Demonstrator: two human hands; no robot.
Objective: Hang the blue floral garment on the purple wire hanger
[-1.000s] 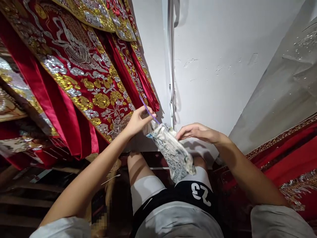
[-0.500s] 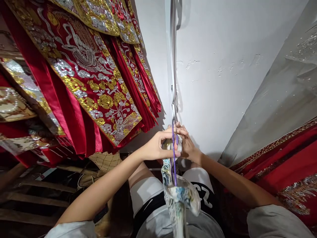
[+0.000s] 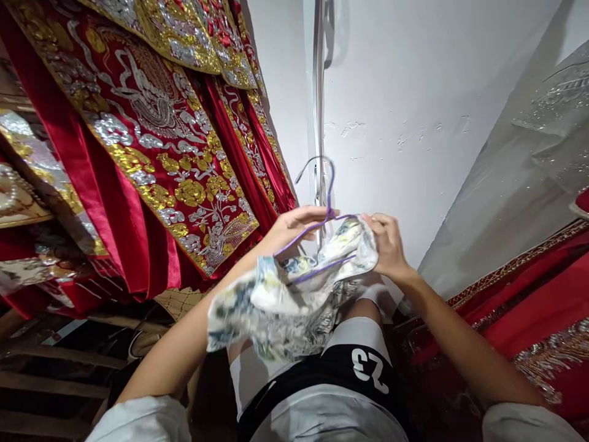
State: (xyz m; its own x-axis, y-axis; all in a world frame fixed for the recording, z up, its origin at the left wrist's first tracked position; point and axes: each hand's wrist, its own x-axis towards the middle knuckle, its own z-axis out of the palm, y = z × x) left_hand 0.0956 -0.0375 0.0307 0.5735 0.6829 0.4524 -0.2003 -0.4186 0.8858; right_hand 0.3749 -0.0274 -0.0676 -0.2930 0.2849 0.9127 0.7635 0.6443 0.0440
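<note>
A purple wire hanger (image 3: 304, 233) is in front of me, its hook pointing up toward the wall. On it hangs a light patterned garment (image 3: 285, 307) in white, blue and yellow, slanting down to the left over my lap. My left hand (image 3: 294, 228) is at the hanger's neck, thumb and fingers closing around it just below the hook, partly behind the wire. With bent fingers, my right hand (image 3: 387, 245) grips the garment's right shoulder edge at the hanger's end.
Red costumes (image 3: 184, 166) with gold and silver sequins hang on the left. A pale wall (image 3: 391, 80) with a vertical metal strip (image 3: 318, 92) stands ahead. At right are a clear plastic cover (image 3: 519, 159) and red cloth (image 3: 543, 331). Wooden slats (image 3: 50, 380) lie at lower left.
The hanger and garment have turned from edge-on to broadside, and the garment now slants left. My hands have spread apart, the right one moving right to the garment's shoulder.
</note>
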